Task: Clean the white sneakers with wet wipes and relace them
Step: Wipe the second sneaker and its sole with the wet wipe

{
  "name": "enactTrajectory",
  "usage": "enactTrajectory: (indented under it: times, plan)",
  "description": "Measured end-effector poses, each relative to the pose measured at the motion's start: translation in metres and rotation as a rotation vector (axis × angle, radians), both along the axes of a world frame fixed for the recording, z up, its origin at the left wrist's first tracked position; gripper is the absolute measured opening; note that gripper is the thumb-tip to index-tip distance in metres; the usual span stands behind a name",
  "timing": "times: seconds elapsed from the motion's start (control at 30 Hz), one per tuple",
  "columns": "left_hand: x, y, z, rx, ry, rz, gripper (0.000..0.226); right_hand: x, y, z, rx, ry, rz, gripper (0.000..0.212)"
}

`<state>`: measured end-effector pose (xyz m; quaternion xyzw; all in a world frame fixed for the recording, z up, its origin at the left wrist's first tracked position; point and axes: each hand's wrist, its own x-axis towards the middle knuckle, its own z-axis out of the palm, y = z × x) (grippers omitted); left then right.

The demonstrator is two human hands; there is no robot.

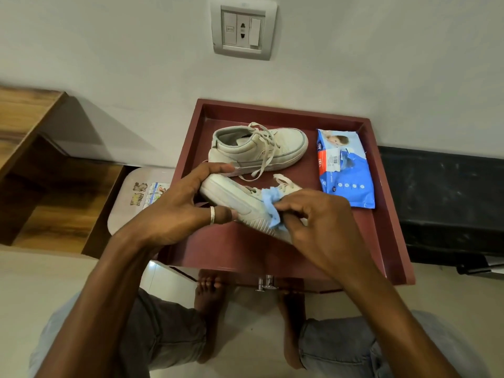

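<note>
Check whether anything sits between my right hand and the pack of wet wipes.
Nothing visible does. The wipes pack lies flat just beyond and to the right of the right hand, with only bare tray floor between. That hand is busy, though: it pinches a blue wipe against the sneaker the left hand holds.

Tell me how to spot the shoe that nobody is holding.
Look at the dark red square tray below the grey wall socket. At its back, left of the blue wet-wipes pack, sits a white lace-up sneaker. Unlike the other white sneaker, held tilted in front, it stands flat on its sole.
</note>
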<state>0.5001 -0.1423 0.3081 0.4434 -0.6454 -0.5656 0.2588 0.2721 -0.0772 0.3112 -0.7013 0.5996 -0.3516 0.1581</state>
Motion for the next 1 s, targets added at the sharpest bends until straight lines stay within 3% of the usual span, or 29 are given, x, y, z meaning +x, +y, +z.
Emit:
enactTrajectory:
  times: [0.17, 0.27, 0.47, 0.57, 0.77, 1.0]
  plan:
    - [-0.005, 0.001, -0.002, -0.062, -0.018, -0.063, 0.063, 0.048, -0.001, 0.001, -0.128, -0.056, 0.022, 0.020]
    - [-0.005, 0.002, -0.001, -0.079, -0.028, -0.082, 0.061, 0.049, 0.000, 0.005, -0.106, -0.041, 0.074, 0.020]
    - [-0.003, -0.002, -0.004, -0.011, -0.036, -0.061, 0.089, 0.007, 0.004, 0.002, 0.053, 0.083, -0.052, 0.013]
    - [-0.007, -0.002, -0.002, -0.023, -0.039, -0.066, 0.101, 0.034, 0.006, 0.004, -0.043, 0.082, -0.078, 0.012]
    - [-0.003, -0.005, -0.006, -0.125, -0.051, -0.073, 0.091, 0.055, 0.004, 0.006, -0.114, 0.043, 0.016, 0.021]
    - [-0.005, -0.003, 0.003, -0.157, 0.000, 0.087, 0.096, 0.019, 0.005, -0.003, -0.041, 0.156, -0.086, 0.013]
